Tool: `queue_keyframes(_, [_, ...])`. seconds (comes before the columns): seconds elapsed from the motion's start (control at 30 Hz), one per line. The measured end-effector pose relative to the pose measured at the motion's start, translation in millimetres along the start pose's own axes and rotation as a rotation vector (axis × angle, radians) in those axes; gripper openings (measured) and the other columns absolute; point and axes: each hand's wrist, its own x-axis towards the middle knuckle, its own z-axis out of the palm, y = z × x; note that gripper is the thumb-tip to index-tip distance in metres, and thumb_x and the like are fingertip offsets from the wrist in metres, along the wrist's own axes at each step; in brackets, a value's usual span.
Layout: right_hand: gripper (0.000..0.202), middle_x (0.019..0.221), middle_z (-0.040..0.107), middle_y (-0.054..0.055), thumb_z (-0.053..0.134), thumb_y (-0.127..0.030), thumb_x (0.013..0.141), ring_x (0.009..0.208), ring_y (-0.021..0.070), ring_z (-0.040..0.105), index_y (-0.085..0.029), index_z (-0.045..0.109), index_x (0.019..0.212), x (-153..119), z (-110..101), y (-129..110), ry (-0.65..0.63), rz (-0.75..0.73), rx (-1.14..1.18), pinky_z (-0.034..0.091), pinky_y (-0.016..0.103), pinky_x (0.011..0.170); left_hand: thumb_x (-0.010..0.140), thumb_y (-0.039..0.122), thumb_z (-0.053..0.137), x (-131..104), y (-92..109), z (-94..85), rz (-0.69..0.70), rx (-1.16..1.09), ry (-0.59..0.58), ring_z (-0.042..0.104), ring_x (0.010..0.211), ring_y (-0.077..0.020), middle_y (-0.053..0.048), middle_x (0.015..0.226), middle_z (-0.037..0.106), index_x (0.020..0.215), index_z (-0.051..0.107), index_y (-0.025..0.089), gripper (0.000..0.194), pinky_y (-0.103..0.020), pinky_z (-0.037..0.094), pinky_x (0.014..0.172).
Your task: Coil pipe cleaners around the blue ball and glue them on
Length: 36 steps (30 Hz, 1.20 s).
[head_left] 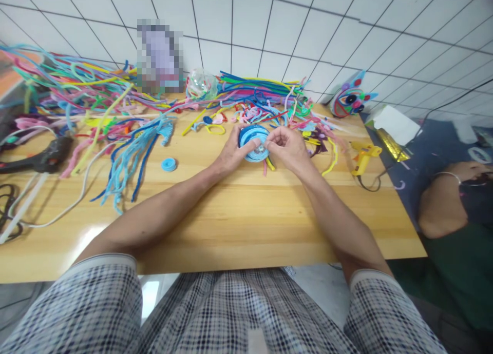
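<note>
A round coil of blue pipe cleaners (252,134), dark blue at its outer left side and light blue inside, is held up over the table. My left hand (232,151) grips it from the left, with the thumb across its front. From the right, my right hand (288,146) pinches at the coil near a small shiny spot, its thumb and forefinger pressed together; whatever lies between those fingertips is hidden. A smaller light-blue coil (168,164) rests on the table to the left. Light- and dark-blue pipe cleaners (129,161) lie fanned out beyond it.
Piles of coloured pipe cleaners (254,90) line the tiled wall. A clear ball (201,84) stands among them. At left lies a black glue gun (46,156) with cords; at right, a yellow glue gun (364,159) and a colourful mask-like figure (350,100). Another person's arm (442,200) shows far right.
</note>
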Motion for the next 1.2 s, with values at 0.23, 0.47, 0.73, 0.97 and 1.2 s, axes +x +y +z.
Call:
queue_keyframes(0.23, [0.016, 0.072, 0.068, -0.003, 0.078, -0.036, 0.079, 0.068, 0.0154, 0.06, -0.025, 0.067, 0.082, 1, -1, 2, 0.01, 0.001, -0.013, 0.046, 0.03, 0.064, 0.095, 0.079, 0.064, 0, -1, -12.7, 0.027, -0.02, -0.113, 0.06, 0.142, -0.0339, -0.012, 0.149, 0.063, 0.146, 0.05, 0.026, 0.074, -0.049, 0.049, 0.124])
queue_keyframes(0.47, [0.01, 0.07, 0.068, -0.004, 0.077, -0.029, 0.079, 0.065, 0.0142, 0.06, -0.025, 0.067, 0.08, 2, 1, 5, 0.022, -0.02, 0.009, 0.046, 0.029, 0.062, 0.092, 0.072, 0.072, 3, -7, -17.9, 0.049, 0.016, -0.173, 0.054, 0.148, -0.0371, -0.014, 0.156, 0.057, 0.151, 0.045, 0.024, 0.081, -0.053, 0.046, 0.128])
queue_keyframes(0.73, [0.008, 0.068, 0.068, -0.005, 0.074, -0.021, 0.078, 0.063, 0.0133, 0.06, -0.024, 0.067, 0.079, 1, 2, 2, 0.023, -0.004, 0.032, 0.045, 0.028, 0.062, 0.093, 0.071, 0.07, 3, -7, -19.0, 0.067, 0.004, -0.201, 0.056, 0.146, -0.036, -0.013, 0.156, 0.057, 0.151, 0.044, 0.025, 0.078, -0.052, 0.047, 0.127])
queue_keyframes(0.97, [0.006, 0.069, 0.069, -0.005, 0.074, -0.021, 0.079, 0.063, 0.0137, 0.062, -0.023, 0.068, 0.08, 1, 2, 4, 0.033, -0.009, 0.026, 0.045, 0.029, 0.062, 0.096, 0.078, 0.065, 1, 4, -13.1, 0.013, 0.013, -0.172, 0.057, 0.146, -0.0356, -0.015, 0.155, 0.059, 0.148, 0.042, 0.023, 0.079, -0.053, 0.048, 0.127])
queue_keyframes(1.2, [0.01, 0.07, 0.068, -0.004, 0.077, -0.024, 0.08, 0.064, 0.0138, 0.062, -0.024, 0.068, 0.08, 2, 1, 4, 0.011, -0.018, 0.017, 0.046, 0.029, 0.063, 0.094, 0.08, 0.068, 3, -2, -10.0, 0.04, 0.027, -0.147, 0.06, 0.143, -0.0333, -0.014, 0.15, 0.061, 0.146, 0.044, 0.024, 0.08, -0.05, 0.05, 0.125])
